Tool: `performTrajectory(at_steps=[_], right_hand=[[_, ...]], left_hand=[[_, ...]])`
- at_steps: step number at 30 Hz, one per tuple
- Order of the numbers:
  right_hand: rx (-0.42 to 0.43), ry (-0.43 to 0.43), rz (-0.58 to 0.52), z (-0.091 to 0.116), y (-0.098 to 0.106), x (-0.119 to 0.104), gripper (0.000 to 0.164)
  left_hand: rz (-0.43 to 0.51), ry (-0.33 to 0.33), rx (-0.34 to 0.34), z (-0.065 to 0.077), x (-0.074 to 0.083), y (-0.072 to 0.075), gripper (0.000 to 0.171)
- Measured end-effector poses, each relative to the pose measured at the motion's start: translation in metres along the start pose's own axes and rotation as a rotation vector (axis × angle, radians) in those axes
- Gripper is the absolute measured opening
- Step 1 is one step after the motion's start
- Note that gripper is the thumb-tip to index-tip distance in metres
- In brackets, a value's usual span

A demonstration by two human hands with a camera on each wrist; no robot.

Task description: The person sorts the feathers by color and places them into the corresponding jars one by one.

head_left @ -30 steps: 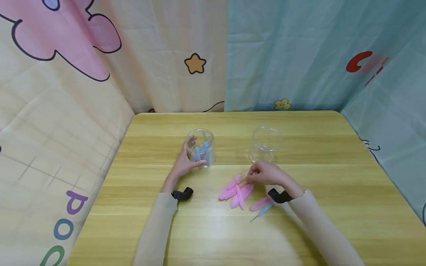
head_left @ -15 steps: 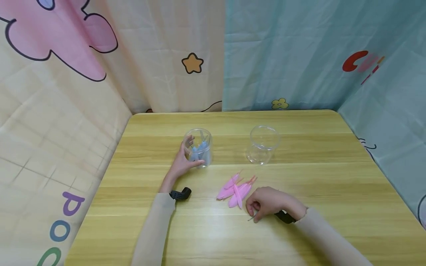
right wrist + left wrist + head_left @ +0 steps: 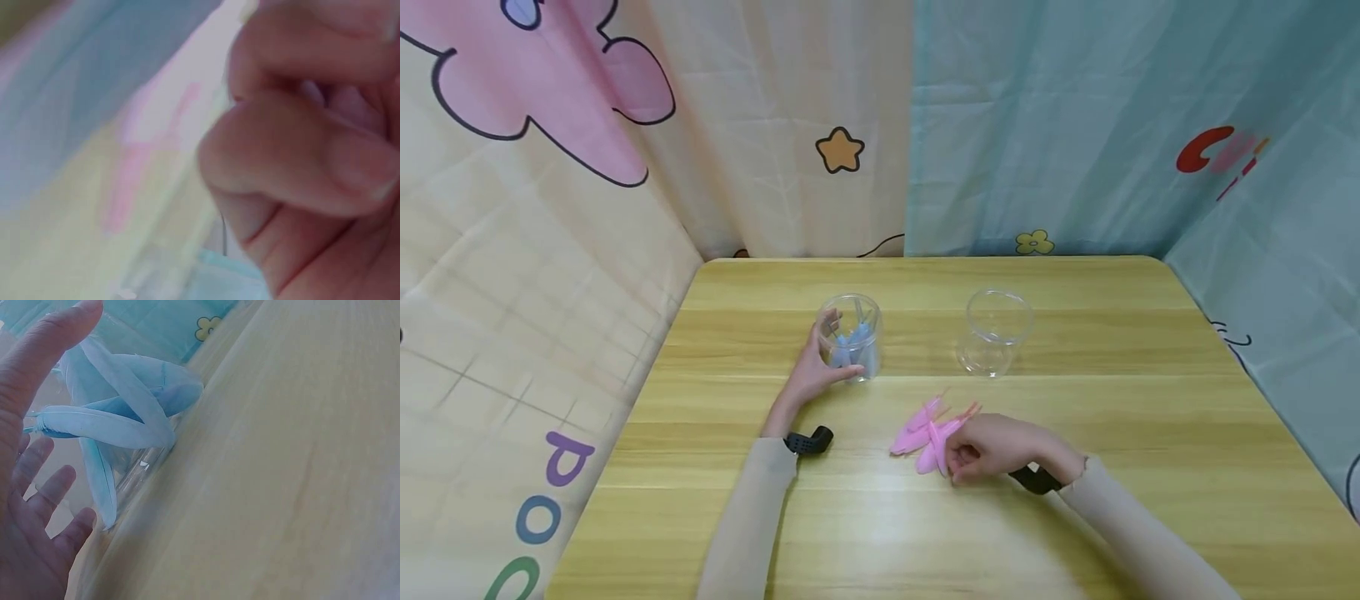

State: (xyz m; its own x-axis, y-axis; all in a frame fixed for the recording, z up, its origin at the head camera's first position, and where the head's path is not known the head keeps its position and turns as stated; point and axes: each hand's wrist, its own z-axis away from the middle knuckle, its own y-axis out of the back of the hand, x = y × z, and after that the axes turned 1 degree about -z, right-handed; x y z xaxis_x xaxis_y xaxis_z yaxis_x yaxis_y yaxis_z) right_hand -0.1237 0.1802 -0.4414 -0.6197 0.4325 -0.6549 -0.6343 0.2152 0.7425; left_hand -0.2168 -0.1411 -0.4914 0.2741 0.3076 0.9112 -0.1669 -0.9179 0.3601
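My left hand (image 3: 816,362) holds a clear plastic cup (image 3: 877,350) on the table, thumb at the front and fingers round the far side. Several light blue feathers (image 3: 100,422) stand and lean inside it, large in the left wrist view. Beside a small pile of pink feathers (image 3: 917,429), my right hand (image 3: 992,450) is low over the table with curled fingers. In the right wrist view a blurred blue feather (image 3: 81,81) crosses close to that hand, apparently pinched; its stem is hidden by the fingers.
A second clear cup (image 3: 996,342) stands upright behind my right hand. The wooden table (image 3: 865,533) meets patterned curtains (image 3: 760,125) at its back edge and sides.
My right hand left the pink pile, came down to the blue feather at its right and picked it up, then moved slightly left to the pile. The left hand stays on the cup.
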Motion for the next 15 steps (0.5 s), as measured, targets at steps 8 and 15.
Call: performTrajectory(at_steps=[8, 15], right_hand=[[0.377, 0.073, -0.555, -0.035, 0.043, -0.004, 0.007], [0.911, 0.087, -0.875, -0.092, 0.067, -0.024, 0.011]], left_hand=[[-0.015, 0.0, 0.01, 0.001, -0.001, 0.0, 0.103], [-0.003, -0.005, -0.006, 0.009, 0.022, 0.001, 0.102]])
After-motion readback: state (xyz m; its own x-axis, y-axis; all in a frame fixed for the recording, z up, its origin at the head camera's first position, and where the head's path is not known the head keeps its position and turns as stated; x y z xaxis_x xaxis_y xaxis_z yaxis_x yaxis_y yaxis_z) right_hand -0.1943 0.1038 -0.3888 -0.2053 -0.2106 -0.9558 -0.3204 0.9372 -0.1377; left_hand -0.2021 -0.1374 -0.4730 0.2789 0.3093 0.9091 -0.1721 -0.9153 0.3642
